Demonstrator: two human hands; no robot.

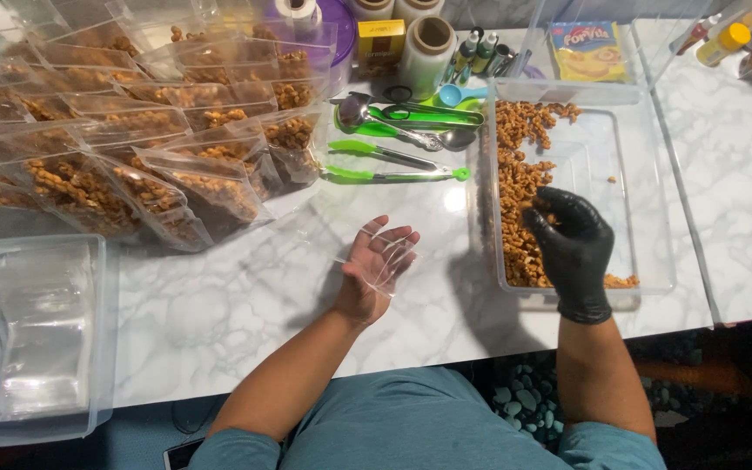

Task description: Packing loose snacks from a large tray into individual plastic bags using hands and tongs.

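My left hand (374,268) lies palm up on the white marble table (245,296) and holds a small clear plastic bag (386,252) across its fingers. My right hand (572,239), in a black glove, reaches into a clear plastic tub (646,174) and closes on brown nut pieces (517,187) heaped along the tub's left side. The tub's right half is mostly bare. Several filled clear bags of the same nuts (132,139) lie stacked at the upper left of the table.
Green-handled tongs (393,174), metal spoons (393,130) and a blue scoop (459,94) lie between the bags and the tub. A clear bin of empty bags (28,339) sits at the lower left. Rolls of film, a yellow box and bottles stand at the back.
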